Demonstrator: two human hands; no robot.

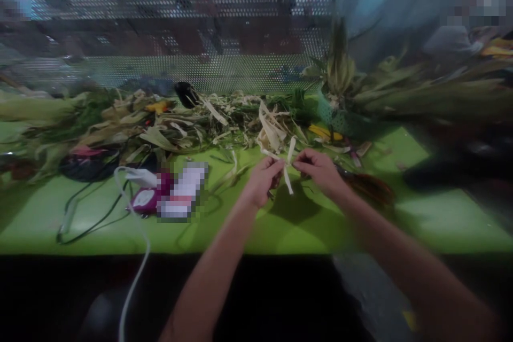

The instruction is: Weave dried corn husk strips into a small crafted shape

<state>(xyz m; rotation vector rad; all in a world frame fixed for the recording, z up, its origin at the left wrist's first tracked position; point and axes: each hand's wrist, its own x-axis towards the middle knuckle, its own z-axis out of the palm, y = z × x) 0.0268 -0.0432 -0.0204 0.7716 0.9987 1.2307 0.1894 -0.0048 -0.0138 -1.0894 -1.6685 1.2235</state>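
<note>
Both of my hands are raised a little over the green table, fingers pinched together. My left hand and my right hand each grip a pale dried leaf strip that crosses between them, with loose ends sticking up and hanging down. The strip runs back toward a pale bundle of dried husk just behind the hands.
A long heap of dried leaves and husks lies along the back of the table before a perforated metal screen. A purple device with white and black cables sits left. A green basket with tall leaves stands right.
</note>
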